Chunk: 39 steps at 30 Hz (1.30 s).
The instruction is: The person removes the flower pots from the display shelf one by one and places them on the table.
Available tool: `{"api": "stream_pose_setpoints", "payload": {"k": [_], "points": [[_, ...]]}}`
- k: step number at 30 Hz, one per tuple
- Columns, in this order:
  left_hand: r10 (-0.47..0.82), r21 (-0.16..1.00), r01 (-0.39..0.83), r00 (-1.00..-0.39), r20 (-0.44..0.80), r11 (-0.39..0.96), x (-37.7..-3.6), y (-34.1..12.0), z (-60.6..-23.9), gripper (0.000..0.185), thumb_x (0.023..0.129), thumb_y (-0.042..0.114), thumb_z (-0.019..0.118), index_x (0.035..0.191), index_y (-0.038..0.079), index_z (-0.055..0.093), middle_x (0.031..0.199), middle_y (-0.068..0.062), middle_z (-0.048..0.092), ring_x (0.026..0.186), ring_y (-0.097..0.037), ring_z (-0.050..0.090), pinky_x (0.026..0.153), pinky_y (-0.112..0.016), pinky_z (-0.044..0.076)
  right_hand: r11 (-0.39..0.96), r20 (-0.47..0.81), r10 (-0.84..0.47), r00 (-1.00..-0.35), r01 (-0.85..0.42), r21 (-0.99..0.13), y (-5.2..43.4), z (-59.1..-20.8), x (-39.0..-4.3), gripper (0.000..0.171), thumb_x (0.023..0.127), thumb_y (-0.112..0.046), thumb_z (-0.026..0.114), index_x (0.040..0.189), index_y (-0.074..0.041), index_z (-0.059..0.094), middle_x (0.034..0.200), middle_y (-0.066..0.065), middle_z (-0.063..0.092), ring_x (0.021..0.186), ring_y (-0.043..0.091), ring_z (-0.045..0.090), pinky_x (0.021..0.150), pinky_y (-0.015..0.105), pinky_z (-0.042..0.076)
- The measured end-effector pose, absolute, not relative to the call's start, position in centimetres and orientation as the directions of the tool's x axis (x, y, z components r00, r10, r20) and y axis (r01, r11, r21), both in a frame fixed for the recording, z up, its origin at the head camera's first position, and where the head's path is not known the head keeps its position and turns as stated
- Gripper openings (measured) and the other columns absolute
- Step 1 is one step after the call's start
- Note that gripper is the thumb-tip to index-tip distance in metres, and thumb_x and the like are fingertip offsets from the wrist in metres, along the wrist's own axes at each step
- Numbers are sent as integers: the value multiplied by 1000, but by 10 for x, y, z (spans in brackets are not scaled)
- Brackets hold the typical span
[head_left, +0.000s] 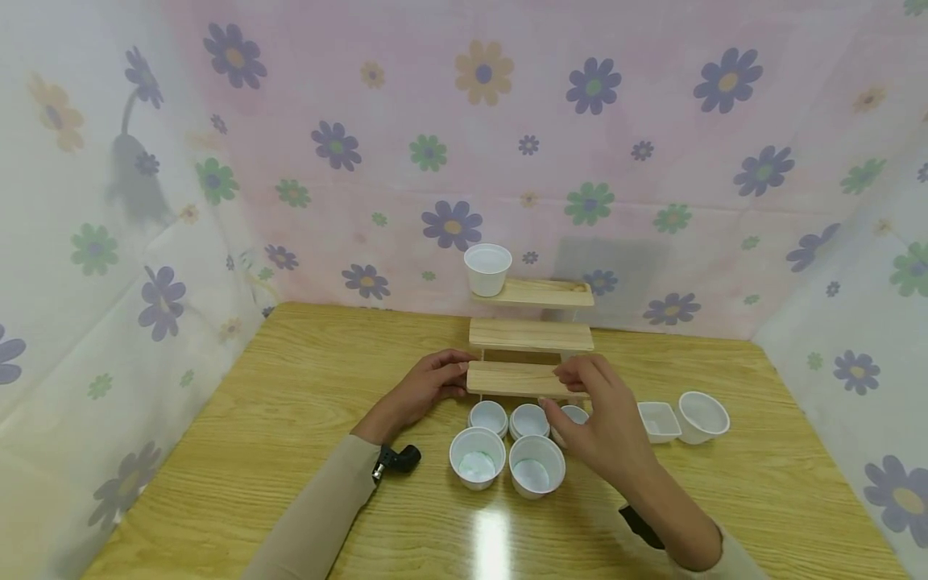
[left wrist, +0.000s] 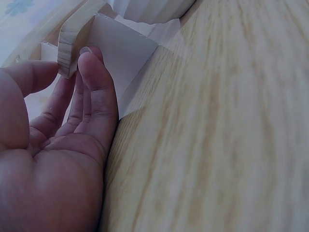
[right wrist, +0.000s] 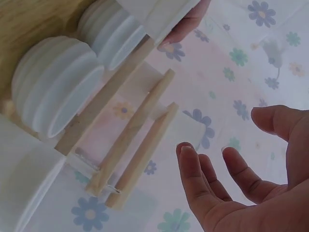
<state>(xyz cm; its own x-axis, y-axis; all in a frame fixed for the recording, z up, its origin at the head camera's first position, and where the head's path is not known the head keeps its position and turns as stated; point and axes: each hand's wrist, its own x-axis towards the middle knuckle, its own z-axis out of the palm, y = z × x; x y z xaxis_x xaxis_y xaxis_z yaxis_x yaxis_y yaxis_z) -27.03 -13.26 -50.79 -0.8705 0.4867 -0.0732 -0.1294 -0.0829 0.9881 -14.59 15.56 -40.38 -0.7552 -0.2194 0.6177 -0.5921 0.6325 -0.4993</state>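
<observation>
A three-step wooden display stand with pale boards and clear side supports stands at the back of the table. At the left end of its lowest board, my left hand pinches the wood between thumb and fingers; the left wrist view shows the board's rounded end there. My right hand hovers by the board's right end, fingers spread and bent, holding nothing. Small ribbed white cups stand before the stand, one partly hidden by my right hand. Nearer are two larger white cups.
One white cup sits at the left of the top board. Right of my right hand are a square white dish and a round white bowl. A flower-patterned cloth hangs behind the wooden table and along both sides.
</observation>
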Motion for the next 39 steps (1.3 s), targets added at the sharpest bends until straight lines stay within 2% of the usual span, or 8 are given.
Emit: {"api": "stream_pose_setpoints", "payload": {"k": [13, 21, 28, 39], "points": [[486, 988, -133, -871, -76, -83, -271, -134, -509, 37, 113, 18, 52, 143, -4, 57, 124, -11, 65, 100, -19, 64, 85, -28, 57, 617, 589, -176, -789, -554, -559, 144, -388, -173, 40, 89, -12, 86, 123, -4, 66, 121, 12, 64, 104, 29, 69, 92, 44, 60], [484, 988, -130, -872, -76, -79, -272, -134, -510, 37, 113, 19, 53, 143, -3, 58, 125, -12, 65, 99, -19, 64, 83, -28, 57, 609, 569, -157, -807, -533, -587, 138, -379, -189, 47, 92, -15, 85, 134, -8, 65, 129, 15, 60, 109, 30, 68, 96, 46, 59], [489, 989, -129, -869, -76, -76, -275, -134, -514, 38, 113, 21, 54, 144, -2, 57, 126, -11, 66, 98, -18, 64, 83, -27, 58, 594, 562, -140, -815, -523, -611, 131, -373, -200, 49, 92, -15, 86, 135, -5, 66, 129, 18, 60, 109, 32, 67, 97, 46, 59], [490, 989, -124, -869, -69, -80, -274, -134, -514, 38, 113, 21, 53, 143, -1, 58, 126, -12, 66, 97, -18, 64, 82, -28, 57, 559, 558, -129, -820, -525, -642, 123, -371, -212, 51, 92, -12, 85, 137, -3, 65, 129, 15, 61, 111, 33, 67, 99, 46, 59]]}}
